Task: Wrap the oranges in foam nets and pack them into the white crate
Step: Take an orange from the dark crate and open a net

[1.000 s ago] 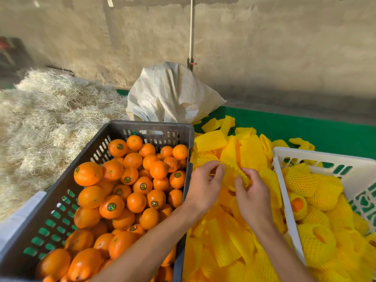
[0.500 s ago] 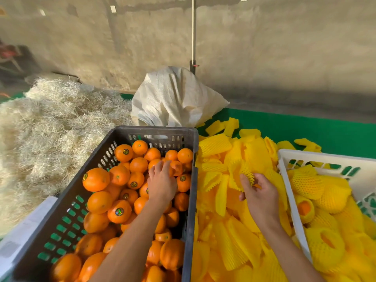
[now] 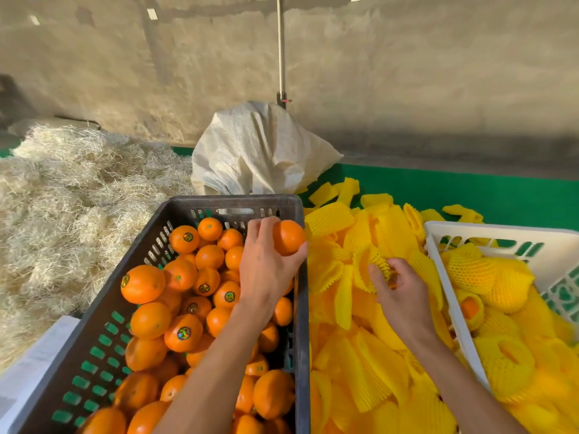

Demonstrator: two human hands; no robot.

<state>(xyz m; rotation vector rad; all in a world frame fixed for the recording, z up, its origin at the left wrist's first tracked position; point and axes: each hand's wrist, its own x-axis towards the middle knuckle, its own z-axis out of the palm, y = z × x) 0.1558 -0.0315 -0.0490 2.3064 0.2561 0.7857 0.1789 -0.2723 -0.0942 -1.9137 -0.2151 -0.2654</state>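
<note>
Left hand (image 3: 266, 270): grips one round orange fruit (image 3: 288, 237), raised above the dark crate's right rim.
Right hand (image 3: 398, 292): pinches one yellow foam net sleeve (image 3: 371, 264) over the loose heap.
Dark grey slotted plastic crate (image 3: 94, 314): one; heaped with bare oranges, too many to count.
White plastic crate (image 3: 451, 242): one, far right; holds net-wrapped oranges, some half hidden.
White woven sack (image 3: 257, 151): one, behind.
Pale straw pile (image 3: 62, 198): left.

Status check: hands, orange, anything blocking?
Left hand grips an orange over the dark crate. Right hand pinches a foam net on the pile. White crate unobstructed.
</note>
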